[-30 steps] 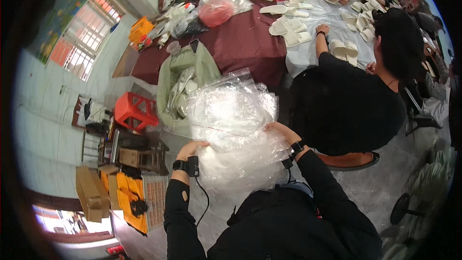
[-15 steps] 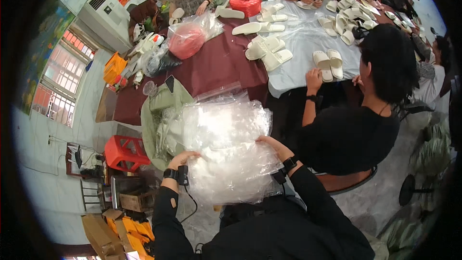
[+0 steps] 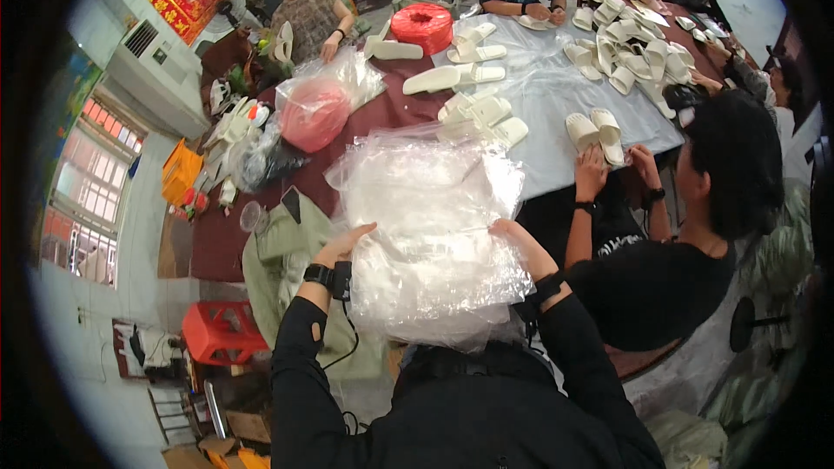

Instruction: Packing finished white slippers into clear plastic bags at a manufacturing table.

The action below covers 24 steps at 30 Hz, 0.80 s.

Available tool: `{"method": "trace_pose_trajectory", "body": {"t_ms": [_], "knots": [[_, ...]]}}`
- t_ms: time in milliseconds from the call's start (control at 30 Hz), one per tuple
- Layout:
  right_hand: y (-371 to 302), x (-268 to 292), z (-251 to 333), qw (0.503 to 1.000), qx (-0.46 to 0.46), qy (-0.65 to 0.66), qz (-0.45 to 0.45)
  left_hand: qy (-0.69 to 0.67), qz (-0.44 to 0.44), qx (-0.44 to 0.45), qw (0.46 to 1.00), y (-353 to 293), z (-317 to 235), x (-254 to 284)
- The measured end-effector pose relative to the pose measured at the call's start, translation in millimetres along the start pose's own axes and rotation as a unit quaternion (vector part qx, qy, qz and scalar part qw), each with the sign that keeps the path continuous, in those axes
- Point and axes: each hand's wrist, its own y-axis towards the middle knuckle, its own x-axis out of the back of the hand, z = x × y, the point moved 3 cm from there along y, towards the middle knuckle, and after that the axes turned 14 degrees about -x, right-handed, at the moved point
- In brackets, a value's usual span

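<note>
While my black-sleeved forearms angle forward with the elbows bent outward, my left hand (image 3: 341, 247) and right hand (image 3: 524, 247) stand well apart, clamped on opposite sides of a stack of clear plastic bags (image 3: 430, 239). Each thumb lies inward over the upper face; most of my other fingers are hidden. The stack is in front of my torso, toward the near side of the table; I cannot tell whether it touches anything there. Its film is thin, glossy and crinkled, roughly rectangular, with uneven layers fanning out at the edges and whitish glare across the middle.

Near my left hand hangs a soft, folded, pale green cloth (image 3: 282, 247). Beyond the stack lies a smooth maroon tablecloth (image 3: 382, 104) bearing a rounded, translucent pink bag (image 3: 314, 117) and a fat red roll (image 3: 422, 28). To the right, wrinkled clear sheeting (image 3: 556, 78) covers the tabletop under cream slippers (image 3: 595, 135) with ribbed straps, touched by a co-worker's hand (image 3: 592, 169).
</note>
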Motion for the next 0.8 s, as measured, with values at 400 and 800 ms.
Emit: {"method": "trace_pose_trajectory", "body": {"t_ms": [400,800], "knots": [[167.9,-81.6,98.5,0.884,-0.007,-0.456,-0.101,0.193,0.145,-0.419,0.875,131.3,-115.3,125.7],[249.1,-157.9,139.6,0.479,0.434,-0.76,-0.067,-0.225,-0.055,-0.157,0.96,190.9,-93.5,246.4]]}}
